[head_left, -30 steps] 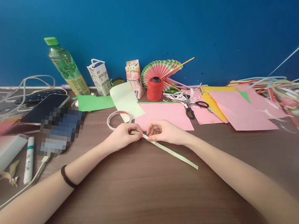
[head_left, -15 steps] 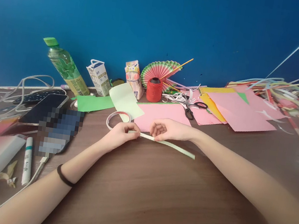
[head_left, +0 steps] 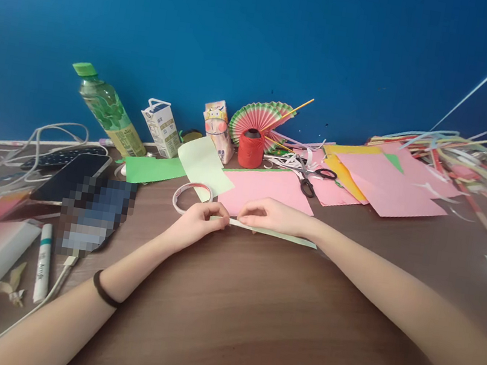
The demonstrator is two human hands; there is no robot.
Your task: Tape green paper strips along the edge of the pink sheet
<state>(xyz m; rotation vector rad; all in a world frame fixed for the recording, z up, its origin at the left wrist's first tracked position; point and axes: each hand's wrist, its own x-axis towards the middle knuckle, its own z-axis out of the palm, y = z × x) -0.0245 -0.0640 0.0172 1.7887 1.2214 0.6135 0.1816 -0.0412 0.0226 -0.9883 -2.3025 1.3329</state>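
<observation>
A narrow pale green paper strip (head_left: 290,237) runs sideways low over the brown table. My left hand (head_left: 201,221) pinches its left end between thumb and fingers. Close beside it, my right hand (head_left: 266,215) grips the same strip, fingers bent over it, while the free end trails right under my forearm. Part of the strip is hidden by my fingers. Just behind my left hand lies a roll of tape (head_left: 180,199). A pale green sheet (head_left: 203,164) and a pink sheet (head_left: 265,189) lie behind my hands.
Black-handled scissors (head_left: 307,186) rest among paper scraps. At the back stand a green bottle (head_left: 108,107), a carton (head_left: 162,128), a red thread spool (head_left: 251,150) and a folded paper fan (head_left: 253,117). Phones, cables and a marker (head_left: 43,262) lie left; paper strips (head_left: 462,154) pile up right.
My right hand has moved slightly left, nearer my left hand, and its fingers have come down over the strip. The strip's free end has risen a little. My left hand stays put.
</observation>
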